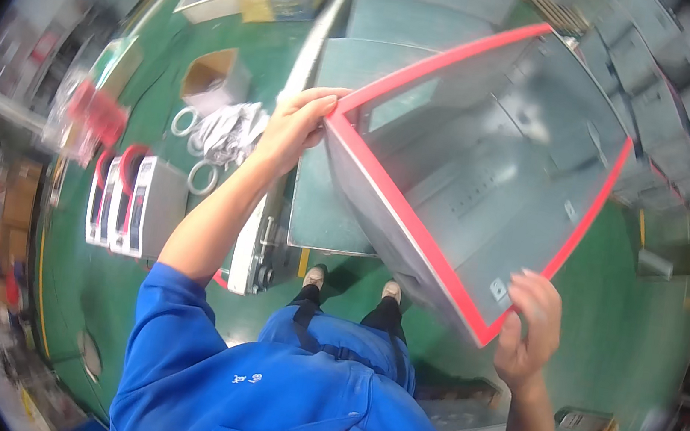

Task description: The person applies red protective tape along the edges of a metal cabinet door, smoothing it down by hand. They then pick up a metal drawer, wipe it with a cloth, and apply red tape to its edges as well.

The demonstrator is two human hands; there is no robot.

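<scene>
Two bare hands hold one grey box (pixel 474 184) by its red rim (pixel 415 205). Our left hand (pixel 293 130), left of the frame's centre, is closed round the rim's left corner; our right hand (pixel 531 329), lower right, has the rim between thumb and fingers near the bottom corner, though blur there makes it hard to say how deep the fingers reach. Between them the box sits tilted, right of centre, its open side facing us. We judge the step in hand to be supporting this tilted box, and any next move calls for both grips working together so no corner drops. Beneath its left part lies a grey-green tabletop (pixel 328 213); whether the two touch is not clear to us. Farther out, red-handled white cases (pixel 152 209) stand at the left, a cardboard carton (pixel 231 88) at the upper left, and stacked grey cabinets (pixel 664 108) at the upper right
</scene>
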